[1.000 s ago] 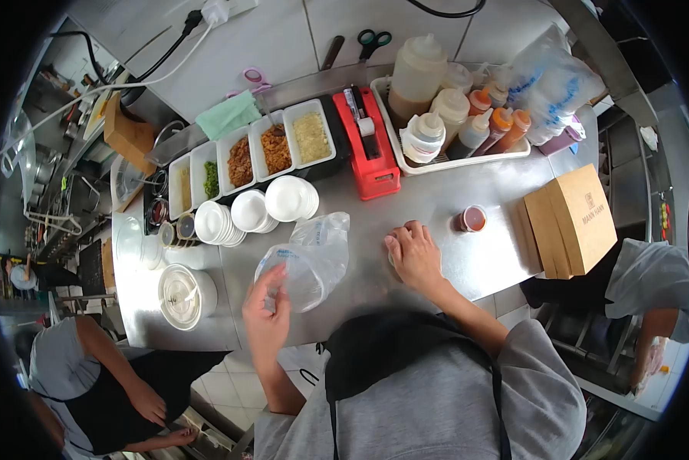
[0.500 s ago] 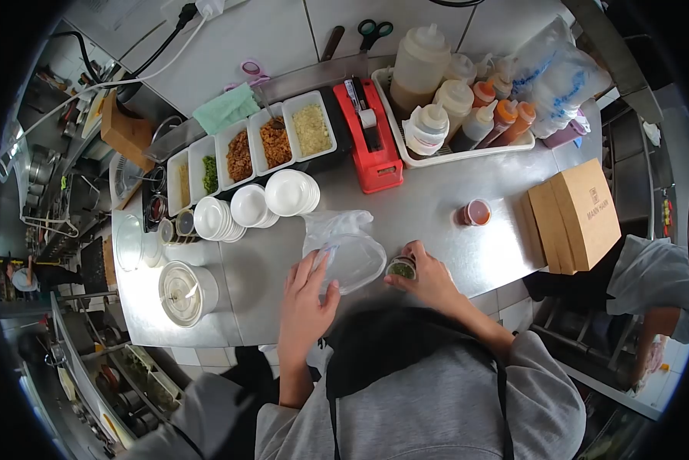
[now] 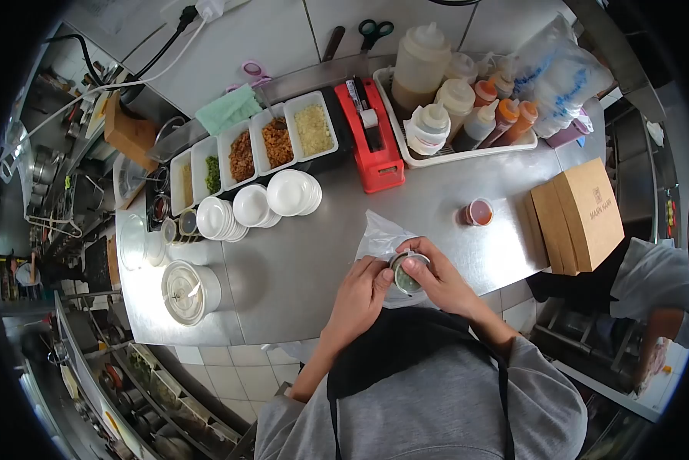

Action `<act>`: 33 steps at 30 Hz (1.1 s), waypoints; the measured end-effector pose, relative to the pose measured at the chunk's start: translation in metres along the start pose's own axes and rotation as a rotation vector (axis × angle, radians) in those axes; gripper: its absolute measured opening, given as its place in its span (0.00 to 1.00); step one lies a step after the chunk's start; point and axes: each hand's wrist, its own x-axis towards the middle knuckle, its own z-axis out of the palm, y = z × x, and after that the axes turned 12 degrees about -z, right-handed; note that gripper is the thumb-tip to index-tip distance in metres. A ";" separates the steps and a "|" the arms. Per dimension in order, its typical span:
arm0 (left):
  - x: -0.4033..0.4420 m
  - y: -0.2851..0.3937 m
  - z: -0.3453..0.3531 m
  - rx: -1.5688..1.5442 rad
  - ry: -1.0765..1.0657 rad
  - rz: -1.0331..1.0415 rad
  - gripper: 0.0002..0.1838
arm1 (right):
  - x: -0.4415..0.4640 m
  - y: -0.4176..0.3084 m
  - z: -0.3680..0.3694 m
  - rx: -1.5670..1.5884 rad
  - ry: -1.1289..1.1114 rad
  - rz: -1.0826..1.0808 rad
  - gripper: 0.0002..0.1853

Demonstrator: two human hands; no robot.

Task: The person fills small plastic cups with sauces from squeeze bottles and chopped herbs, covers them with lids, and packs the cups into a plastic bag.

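A small lidded sauce cup [image 3: 409,283] with green contents is between my two hands, close to the front of my apron. My right hand [image 3: 442,285] is closed round its right side, the thumb lying on the lid. My left hand [image 3: 357,300] is closed at the cup's left edge, thumb against the rim. Beneath and behind the hands lies a clear plastic bag [image 3: 378,236]; whether the left fingers also pinch it is hidden. Another small cup, of red sauce [image 3: 478,212], stands on the counter to the right.
Stacked white bowls [image 3: 289,193] stand near trays of toppings [image 3: 312,126]. Beyond the counter [image 3: 298,268] middle are a red bag sealer [image 3: 379,172] and a bin of squeeze bottles [image 3: 467,159]. A brown paper box [image 3: 586,211] sits right, a lidded tub [image 3: 189,295] left.
My left hand has moved right to the sauce cup, and the plastic bag has shifted right with it. My right hand has tilted the cup, its thumb now on the lid.
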 end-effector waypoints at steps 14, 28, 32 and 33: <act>-0.007 -0.010 -0.005 0.292 0.214 0.114 0.20 | 0.018 0.032 0.004 -0.202 -0.182 -0.013 0.18; 0.004 0.000 0.023 0.360 -0.036 0.424 0.32 | 0.030 0.072 0.015 0.764 -0.032 0.029 0.21; 0.011 0.000 0.031 0.274 -0.170 0.409 0.29 | 0.048 0.097 -0.007 0.968 -0.203 -0.024 0.23; 0.010 0.003 0.030 0.260 -0.179 0.452 0.28 | 0.052 0.111 -0.010 1.097 -0.161 -0.048 0.23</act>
